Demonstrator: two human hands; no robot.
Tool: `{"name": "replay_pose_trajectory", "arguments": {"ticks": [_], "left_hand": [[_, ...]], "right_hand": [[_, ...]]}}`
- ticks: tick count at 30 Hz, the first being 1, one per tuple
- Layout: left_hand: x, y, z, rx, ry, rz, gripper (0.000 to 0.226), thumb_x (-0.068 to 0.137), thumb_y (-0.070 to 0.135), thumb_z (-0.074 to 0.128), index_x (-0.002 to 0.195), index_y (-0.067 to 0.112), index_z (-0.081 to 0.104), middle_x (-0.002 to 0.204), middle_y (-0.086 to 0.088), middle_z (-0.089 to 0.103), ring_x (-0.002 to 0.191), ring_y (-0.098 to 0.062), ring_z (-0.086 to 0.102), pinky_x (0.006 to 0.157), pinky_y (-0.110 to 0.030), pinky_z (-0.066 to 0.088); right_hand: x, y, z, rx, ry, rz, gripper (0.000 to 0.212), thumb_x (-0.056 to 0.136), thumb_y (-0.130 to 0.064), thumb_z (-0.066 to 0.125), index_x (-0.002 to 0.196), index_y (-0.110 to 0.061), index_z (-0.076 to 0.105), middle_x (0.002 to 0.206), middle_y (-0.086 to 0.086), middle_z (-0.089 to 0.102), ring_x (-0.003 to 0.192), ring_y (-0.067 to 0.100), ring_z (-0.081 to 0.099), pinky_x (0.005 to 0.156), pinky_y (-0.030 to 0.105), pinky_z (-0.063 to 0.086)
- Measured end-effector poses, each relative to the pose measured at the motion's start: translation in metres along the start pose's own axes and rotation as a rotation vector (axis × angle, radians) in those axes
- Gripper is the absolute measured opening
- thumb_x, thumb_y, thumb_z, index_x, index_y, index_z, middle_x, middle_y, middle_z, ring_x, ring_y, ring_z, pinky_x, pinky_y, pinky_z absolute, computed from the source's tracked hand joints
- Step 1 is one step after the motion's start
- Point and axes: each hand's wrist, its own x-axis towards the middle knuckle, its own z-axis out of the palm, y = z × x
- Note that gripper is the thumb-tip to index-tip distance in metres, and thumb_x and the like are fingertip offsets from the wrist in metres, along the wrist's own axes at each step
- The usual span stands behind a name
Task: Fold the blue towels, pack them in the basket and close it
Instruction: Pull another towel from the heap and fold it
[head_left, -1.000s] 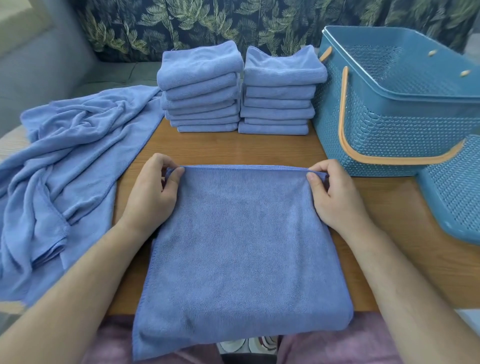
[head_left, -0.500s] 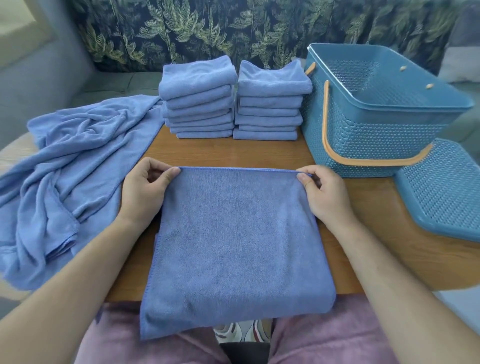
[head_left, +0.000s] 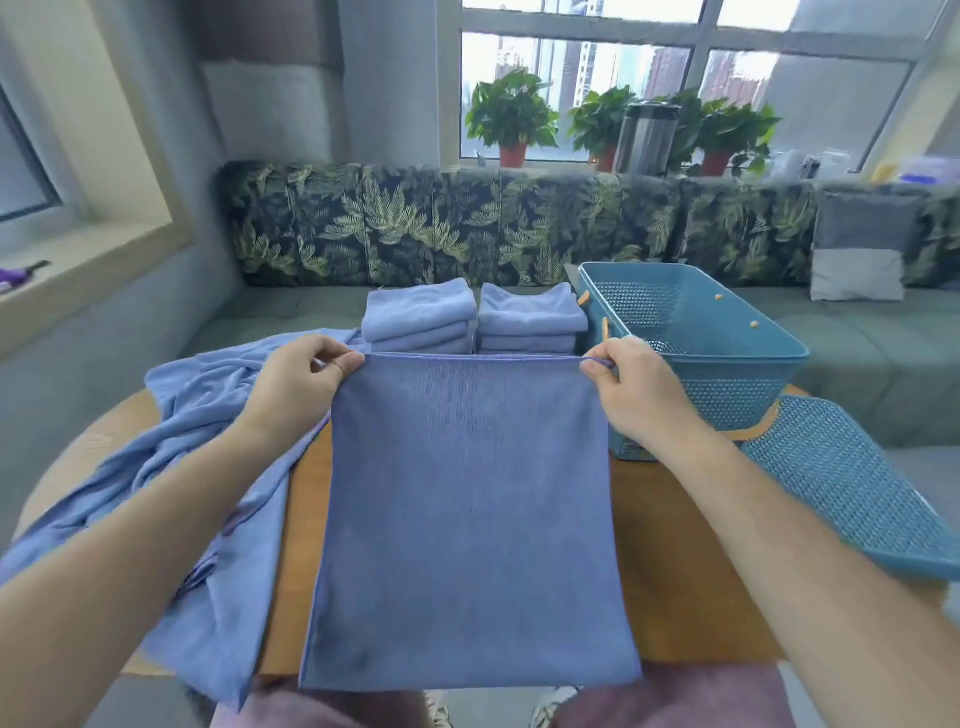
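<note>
Hands: your left hand (head_left: 306, 374) and right hand (head_left: 631, 387), apart, each pinch a top corner.
Blue towel (head_left: 467, 519): hangs between them over the counter (head_left: 675, 571).
Hidden: folded stacks (head_left: 421, 314) at 12 o'clock, lower layers behind it.
Basket (head_left: 727, 364): 2 o'clock.

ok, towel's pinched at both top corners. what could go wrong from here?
1. Left hand and right hand only pinch the towel corners; one slip could skew the fold.
2. The stacks stand just behind its top edge; swinging it forward may topple them.
3. The loose pile lies right beside its left edge and could get dragged along.
</note>
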Motion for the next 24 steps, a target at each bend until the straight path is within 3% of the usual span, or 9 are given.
{"name": "replay_pose_trajectory", "arguments": {"ticks": [3,7,10,13,19,22,24], "left_hand": [[0.027,0.027,-0.024,-0.041,0.061,0.043,0.009,0.093,0.028,0.070,0.085,0.023,0.070,0.076,0.006,0.067,0.068,-0.011,0.056,0.065,-0.023,0.044],[0.065,0.058,-0.047,-0.088,0.119,0.078,0.008,0.092,0.023,0.071,0.085,0.019,0.070,0.073,0.006,0.065,0.067,-0.013,0.056,0.072,-0.031,0.050],[0.078,0.079,-0.060,-0.093,0.169,0.145,0.004,0.094,0.018,0.069,0.090,0.017,0.070,0.078,0.007,0.067,0.069,-0.008,0.057,0.070,-0.021,0.047],[0.076,0.087,-0.067,-0.113,0.174,0.163,0.004,0.094,0.018,0.067,0.093,0.019,0.071,0.080,0.007,0.069,0.071,-0.008,0.059,0.073,-0.025,0.049],[0.032,0.076,-0.059,-0.218,0.093,0.087,0.006,0.095,0.018,0.067,0.090,0.021,0.070,0.086,0.002,0.071,0.077,-0.009,0.059,0.076,-0.024,0.047],[-0.010,0.045,-0.044,-0.246,0.013,0.023,0.006,0.096,0.017,0.065,0.090,0.018,0.068,0.086,0.002,0.070,0.079,-0.011,0.060,0.080,-0.031,0.047],[-0.044,0.020,-0.031,-0.276,-0.056,-0.042,0.010,0.096,0.015,0.065,0.087,0.018,0.067,0.084,0.000,0.068,0.080,-0.014,0.060,0.082,-0.036,0.047]], "right_hand": [[0.029,-0.024,-0.027,-0.022,0.056,-0.017,0.016,0.101,-0.025,0.055,0.092,-0.015,0.063,0.099,0.001,0.056,0.092,0.024,0.055,0.080,0.037,0.043],[0.068,-0.054,-0.063,0.004,0.102,-0.028,0.014,0.101,-0.019,0.055,0.093,-0.016,0.065,0.101,0.000,0.061,0.092,0.020,0.055,0.077,0.031,0.038],[0.086,-0.069,-0.085,0.058,0.149,-0.061,0.013,0.100,-0.016,0.056,0.094,-0.015,0.068,0.096,0.003,0.065,0.091,0.023,0.062,0.083,0.036,0.048],[0.084,-0.074,-0.101,0.051,0.162,-0.088,0.014,0.101,-0.016,0.056,0.102,-0.014,0.070,0.100,0.002,0.061,0.093,0.020,0.058,0.082,0.029,0.040],[0.032,-0.055,-0.102,0.041,0.017,-0.084,0.009,0.100,-0.026,0.059,0.100,-0.026,0.068,0.099,-0.010,0.061,0.096,0.014,0.055,0.085,0.032,0.041],[-0.016,-0.035,-0.083,0.104,-0.119,-0.052,0.009,0.099,-0.027,0.060,0.094,-0.034,0.062,0.095,-0.015,0.064,0.088,0.013,0.059,0.080,0.033,0.042],[-0.050,-0.019,-0.064,0.147,-0.185,-0.032,0.011,0.099,-0.023,0.062,0.092,-0.032,0.062,0.087,-0.012,0.067,0.079,0.001,0.059,0.077,0.028,0.043]]}}
